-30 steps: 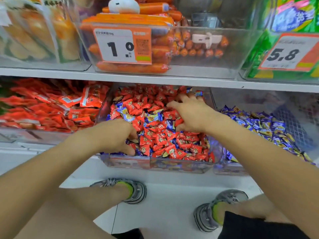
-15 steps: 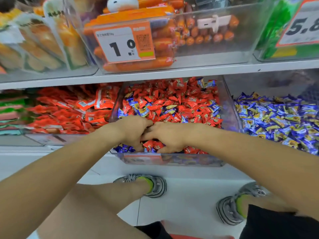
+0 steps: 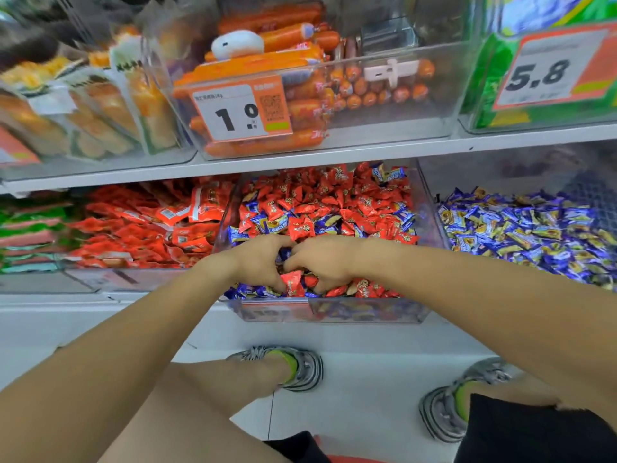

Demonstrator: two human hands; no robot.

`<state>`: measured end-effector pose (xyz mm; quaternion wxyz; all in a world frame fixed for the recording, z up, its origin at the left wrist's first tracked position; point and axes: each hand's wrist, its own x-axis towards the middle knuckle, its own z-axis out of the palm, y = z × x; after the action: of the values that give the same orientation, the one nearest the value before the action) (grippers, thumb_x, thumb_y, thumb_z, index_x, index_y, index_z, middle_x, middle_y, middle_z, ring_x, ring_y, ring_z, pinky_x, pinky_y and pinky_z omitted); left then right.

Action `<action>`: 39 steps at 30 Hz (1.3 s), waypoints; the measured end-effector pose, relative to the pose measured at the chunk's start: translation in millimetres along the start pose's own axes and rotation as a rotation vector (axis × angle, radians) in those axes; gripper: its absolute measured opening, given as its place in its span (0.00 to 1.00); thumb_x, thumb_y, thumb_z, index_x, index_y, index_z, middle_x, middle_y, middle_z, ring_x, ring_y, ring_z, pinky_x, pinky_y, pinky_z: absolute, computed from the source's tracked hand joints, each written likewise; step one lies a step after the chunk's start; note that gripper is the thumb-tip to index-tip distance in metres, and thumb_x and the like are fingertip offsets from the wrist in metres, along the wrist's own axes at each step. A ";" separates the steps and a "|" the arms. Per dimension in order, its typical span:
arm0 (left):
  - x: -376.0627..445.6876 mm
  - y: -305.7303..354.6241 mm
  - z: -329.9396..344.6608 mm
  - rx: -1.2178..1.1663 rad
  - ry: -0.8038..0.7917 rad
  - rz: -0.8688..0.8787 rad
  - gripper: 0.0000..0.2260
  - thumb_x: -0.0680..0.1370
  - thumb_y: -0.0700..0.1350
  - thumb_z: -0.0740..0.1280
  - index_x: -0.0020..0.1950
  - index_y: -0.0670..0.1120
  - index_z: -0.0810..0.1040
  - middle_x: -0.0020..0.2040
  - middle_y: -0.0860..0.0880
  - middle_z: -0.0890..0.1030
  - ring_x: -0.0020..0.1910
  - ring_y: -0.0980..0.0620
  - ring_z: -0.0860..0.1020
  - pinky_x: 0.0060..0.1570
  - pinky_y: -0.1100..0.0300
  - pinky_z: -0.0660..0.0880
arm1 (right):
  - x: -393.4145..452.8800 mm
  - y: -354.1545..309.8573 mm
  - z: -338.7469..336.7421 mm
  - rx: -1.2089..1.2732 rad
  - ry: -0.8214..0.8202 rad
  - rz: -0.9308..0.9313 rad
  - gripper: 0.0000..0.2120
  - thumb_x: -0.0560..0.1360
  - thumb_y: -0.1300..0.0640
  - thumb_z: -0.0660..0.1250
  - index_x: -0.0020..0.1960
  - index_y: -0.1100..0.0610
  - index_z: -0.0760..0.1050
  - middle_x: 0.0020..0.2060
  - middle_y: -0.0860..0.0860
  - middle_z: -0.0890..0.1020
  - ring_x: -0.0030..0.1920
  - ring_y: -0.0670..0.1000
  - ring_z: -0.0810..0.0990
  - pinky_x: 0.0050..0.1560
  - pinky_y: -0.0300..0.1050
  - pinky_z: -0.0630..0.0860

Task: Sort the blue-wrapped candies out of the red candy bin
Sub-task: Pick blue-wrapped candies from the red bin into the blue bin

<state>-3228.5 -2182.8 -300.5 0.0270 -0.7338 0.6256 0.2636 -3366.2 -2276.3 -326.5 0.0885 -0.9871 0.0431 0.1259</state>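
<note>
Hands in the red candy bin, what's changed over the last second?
The right hand pulled back from the middle of the red candy bin to its front, meeting the left hand; both now dig there with curled fingers. What they grip is hidden. The left hand barely moved, and the blue candy bin is untouched.

You have two hands, the left hand (image 3: 263,259) and the right hand (image 3: 325,262), in one red candy bin (image 3: 430,208), two price tags, and two shoes below.
</note>
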 end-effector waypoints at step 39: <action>0.6 29.9 13.8 -1.074 0.301 0.061 0.11 0.81 0.50 0.62 0.53 0.43 0.73 0.44 0.42 0.80 0.41 0.42 0.84 0.45 0.54 0.79 | -116.9 42.5 -18.5 0.389 0.623 0.453 0.19 0.78 0.61 0.67 0.68 0.51 0.71 0.55 0.46 0.77 0.49 0.38 0.74 0.56 0.40 0.71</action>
<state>-3261.1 -2184.7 -303.9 -0.4478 -0.6556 0.4214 0.4382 -3479.1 -2314.0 -285.9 0.2260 -0.9086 0.3062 -0.1722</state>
